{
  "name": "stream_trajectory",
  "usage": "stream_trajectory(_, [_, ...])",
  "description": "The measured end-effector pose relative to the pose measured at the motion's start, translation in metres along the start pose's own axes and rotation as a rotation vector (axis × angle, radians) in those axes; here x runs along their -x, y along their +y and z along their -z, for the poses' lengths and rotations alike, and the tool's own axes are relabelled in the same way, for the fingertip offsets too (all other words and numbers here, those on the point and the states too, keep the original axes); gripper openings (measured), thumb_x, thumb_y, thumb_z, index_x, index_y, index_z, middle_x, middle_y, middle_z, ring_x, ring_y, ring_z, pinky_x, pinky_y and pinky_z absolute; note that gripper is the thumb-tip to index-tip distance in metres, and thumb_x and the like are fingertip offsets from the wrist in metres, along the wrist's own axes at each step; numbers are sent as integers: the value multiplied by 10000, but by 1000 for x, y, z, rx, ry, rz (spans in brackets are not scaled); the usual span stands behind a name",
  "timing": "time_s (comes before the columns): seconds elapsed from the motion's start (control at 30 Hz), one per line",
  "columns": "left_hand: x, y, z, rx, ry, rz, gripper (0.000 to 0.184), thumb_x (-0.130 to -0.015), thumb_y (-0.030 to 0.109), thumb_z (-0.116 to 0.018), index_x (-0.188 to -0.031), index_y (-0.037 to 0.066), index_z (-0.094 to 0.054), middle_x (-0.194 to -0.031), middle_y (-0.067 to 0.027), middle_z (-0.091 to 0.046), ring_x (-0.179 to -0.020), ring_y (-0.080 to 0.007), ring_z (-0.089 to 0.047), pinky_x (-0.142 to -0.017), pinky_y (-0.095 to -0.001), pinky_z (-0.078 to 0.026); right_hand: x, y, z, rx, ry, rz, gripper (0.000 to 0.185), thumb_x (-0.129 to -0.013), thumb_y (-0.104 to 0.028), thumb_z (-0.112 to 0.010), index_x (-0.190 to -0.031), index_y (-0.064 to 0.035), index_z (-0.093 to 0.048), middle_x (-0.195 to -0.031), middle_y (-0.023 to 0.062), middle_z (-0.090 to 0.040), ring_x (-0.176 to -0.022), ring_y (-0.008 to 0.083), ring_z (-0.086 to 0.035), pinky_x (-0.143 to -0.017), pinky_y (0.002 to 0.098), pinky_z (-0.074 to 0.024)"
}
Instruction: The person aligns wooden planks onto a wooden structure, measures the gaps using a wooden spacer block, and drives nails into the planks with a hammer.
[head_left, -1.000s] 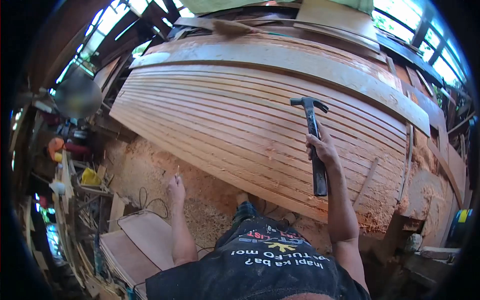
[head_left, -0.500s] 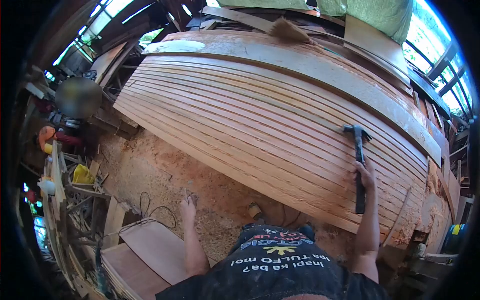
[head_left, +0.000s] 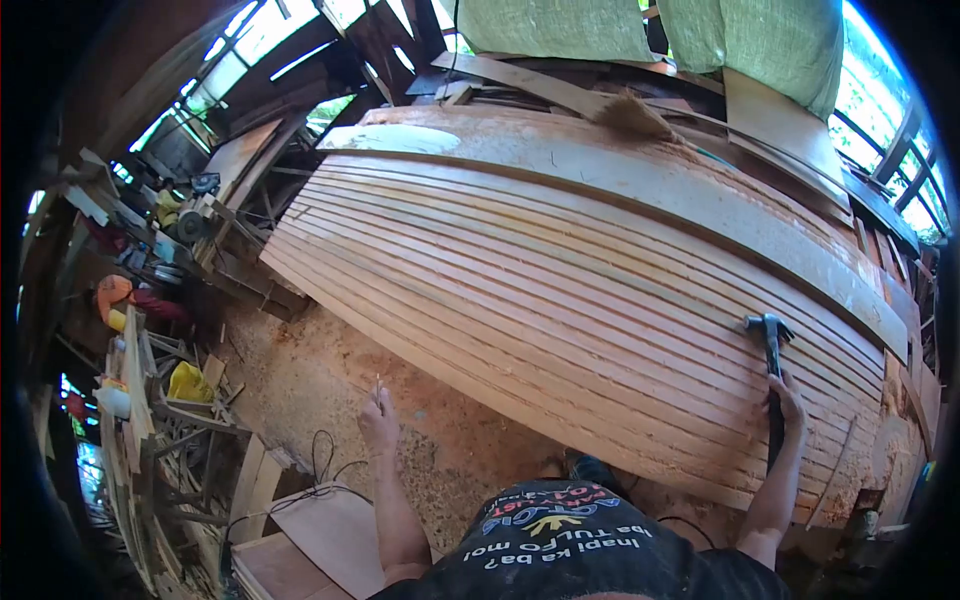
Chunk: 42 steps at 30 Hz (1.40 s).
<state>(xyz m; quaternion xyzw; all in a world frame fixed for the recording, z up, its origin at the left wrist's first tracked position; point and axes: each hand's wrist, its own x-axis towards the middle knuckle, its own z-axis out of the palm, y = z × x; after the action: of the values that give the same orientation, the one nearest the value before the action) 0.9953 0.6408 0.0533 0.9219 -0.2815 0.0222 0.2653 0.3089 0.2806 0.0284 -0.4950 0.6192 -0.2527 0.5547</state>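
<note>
A claw hammer [head_left: 772,345] with a dark handle is in my right hand [head_left: 787,398], whose fingers wrap round the handle. Its head lies over the grooved wooden strips [head_left: 520,290] on the bench. My left hand [head_left: 378,424] is raised over the sawdust-covered floor, away from the strips. Between its closed thumb and fingers sticks up a thin, short piece that looks like a nail [head_left: 379,383]; it is too small to see clearly.
A long flat board [head_left: 640,215] runs along the far side of the strips, with a brush [head_left: 635,115] behind it. Offcuts [head_left: 140,400] and a yellow bag [head_left: 190,383] are on the left. Plywood sheets [head_left: 325,540] and a cable lie at the lower left.
The view has shifted, so the bench sits lower and further right. The hammer stays in my right hand, and my left hand still pinches the thin piece, now pointing more upright.
</note>
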Motion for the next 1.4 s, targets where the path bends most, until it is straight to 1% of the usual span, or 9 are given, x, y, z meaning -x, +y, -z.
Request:
stream_trajectory(0.1, [-36, 47, 14, 28, -28, -63, 267, -979, 204, -489, -1056, -5, -635, -948, -225, -656, -874, -396, -633, -760, -453, -490, 5, -17, -17, -79, -4, -22, 376, -911, -304, -621, -1193, -77, -521, -572, 0, -478, -395, 111, -496, -360, 244, -412])
stream_trajectory(0.27, [-131, 103, -47, -9, 53, -574, 319, -917, 89, -532, -1222, 10, -582, -1205, -196, -610, -1122, -364, -578, -931, -428, -477, 15, -63, -118, -112, 56, 197, 322, -924, -202, -605, -1199, -61, -514, -620, -14, -495, -448, 82, -504, -385, 232, -425])
stream_trajectory(0.43, [-211, 200, -133, 11, -7, -869, 318, -867, 36, -555, -1183, 22, -572, -1311, -166, -552, -1243, -341, -503, -985, -450, -437, -11, -144, -213, 118, 14, 344, 536, -932, -170, -567, -1440, -137, -400, -694, 14, -532, -515, 94, -537, -463, 257, -470])
stream_trajectory(0.73, [-323, 286, -272, 20, -115, -926, 369, -949, 174, -462, -1301, 82, -522, -1486, -93, -412, -1392, -272, -359, -1045, -527, -347, -82, -268, -353, 524, 107, 567, 571, -929, -235, -601, -1459, -267, -390, -865, 208, -655, -802, 370, -643, -748, 426, -492])
stream_trajectory(0.77, [-333, 293, -276, 19, -149, -916, 383, -951, 180, -459, -1319, 84, -508, -1501, -86, -393, -1403, -266, -342, -1054, -535, -337, -94, -271, -366, 551, 172, 743, 567, -932, -234, -597, -1459, -255, -390, -882, 222, -656, -819, 378, -653, -735, 435, -491])
stream_trajectory(0.9, [-363, 303, -296, -41, -213, -924, 473, -975, 247, -415, -1422, 94, -416, -1540, -74, -338, -1431, -250, -294, -1103, -523, -295, -106, -318, -405, 557, 170, 656, 582, -926, -224, -610, -1463, -226, -385, -904, 233, -665, -825, 387, -661, -726, 451, -490])
stream_trajectory(1.1, [-369, 301, -313, -56, -267, -920, 511, -979, 289, -406, -1445, 80, -389, -1548, -82, -322, -1437, -242, -281, -1134, -523, -256, -149, -333, -444, 525, 383, 854, 578, -925, -238, -603, -1463, -239, -391, -891, 239, -663, -823, 402, -657, -729, 451, -495])
stream_trajectory(1.2, [-373, 304, -309, -54, -269, -931, 510, -978, 284, -406, -1445, 78, -388, -1545, -82, -327, -1437, -240, -282, -1145, -522, -237, -187, -321, -457, 829, 329, 602, 579, -917, -244, -602, -1459, -246, -398, -884, 228, -666, -806, 415, -653, -729, 452, -503])
stream_trajectory(1.4, [-372, 300, -313, -34, -253, -943, 503, -978, 284, -392, -1433, 70, -400, -1538, -83, -338, -1438, -243, -280, -1158, -521, -207, -175, -336, -452, 504, 386, 933, 566, -919, -199, -619, -1450, -234, -426, -815, 222, -654, -731, 329, -688, -659, 398, -523])
